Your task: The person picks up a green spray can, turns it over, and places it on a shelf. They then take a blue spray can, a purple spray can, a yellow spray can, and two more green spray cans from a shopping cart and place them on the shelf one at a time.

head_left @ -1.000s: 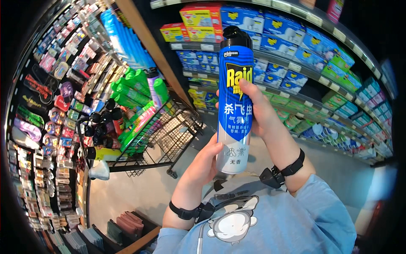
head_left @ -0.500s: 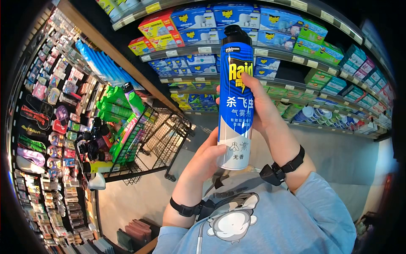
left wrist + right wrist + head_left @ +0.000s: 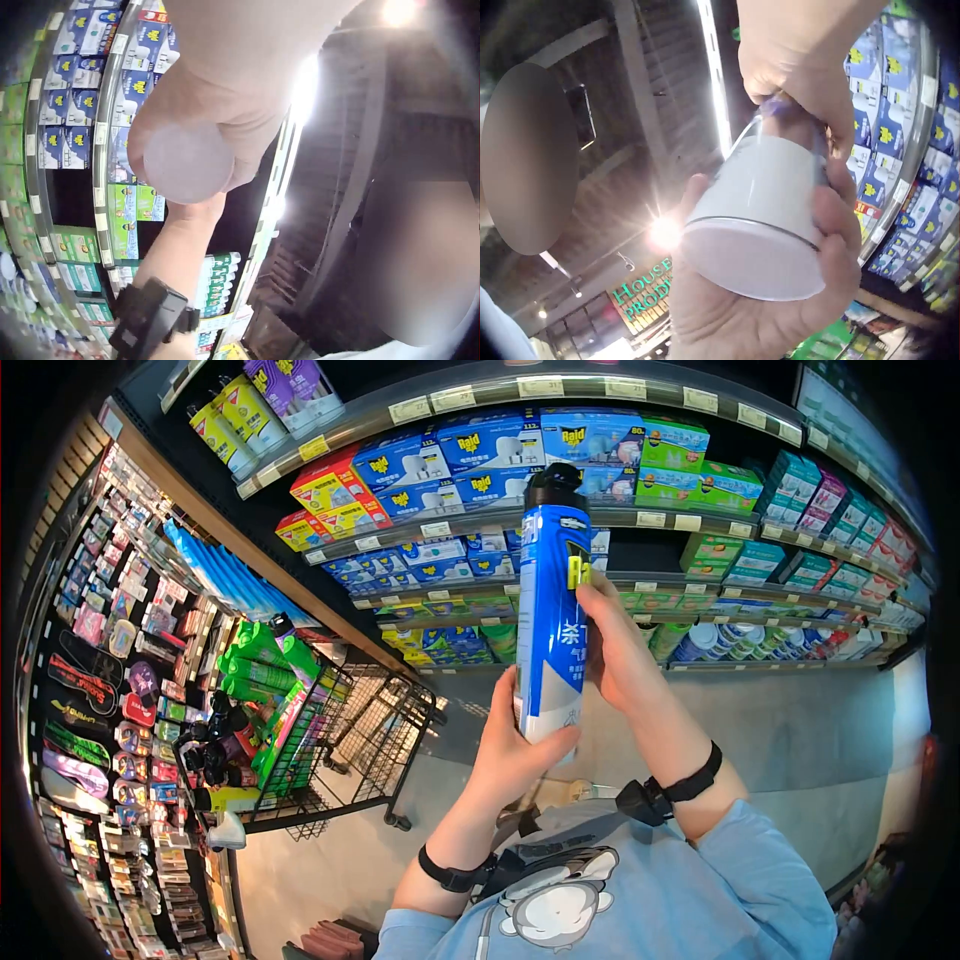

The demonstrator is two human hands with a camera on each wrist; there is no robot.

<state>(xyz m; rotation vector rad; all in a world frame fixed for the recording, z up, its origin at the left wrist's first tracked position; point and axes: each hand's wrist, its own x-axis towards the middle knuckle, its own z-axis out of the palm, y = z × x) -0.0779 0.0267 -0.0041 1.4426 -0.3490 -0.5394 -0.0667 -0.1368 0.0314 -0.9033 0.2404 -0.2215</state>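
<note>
Turned cylindrical spray can (image 3: 551, 620), glossy metal

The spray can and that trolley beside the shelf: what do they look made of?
Spray can: likely metal, glossy printed blue-and-white skin, seamed rim at its base; black cap looks plastic. Trolley: dark coated wire mesh, probably steel.

The tall metal spray can (image 3: 551, 622) is blue with a black cap, a small yellow mark and a pale grey-white lower part. The cardboard boxes on the shelf (image 3: 470, 445) are blue with yellow logos; the neighbouring boxes (image 3: 690, 445) are green. The person's sleeve (image 3: 760, 880) is light blue.
</note>
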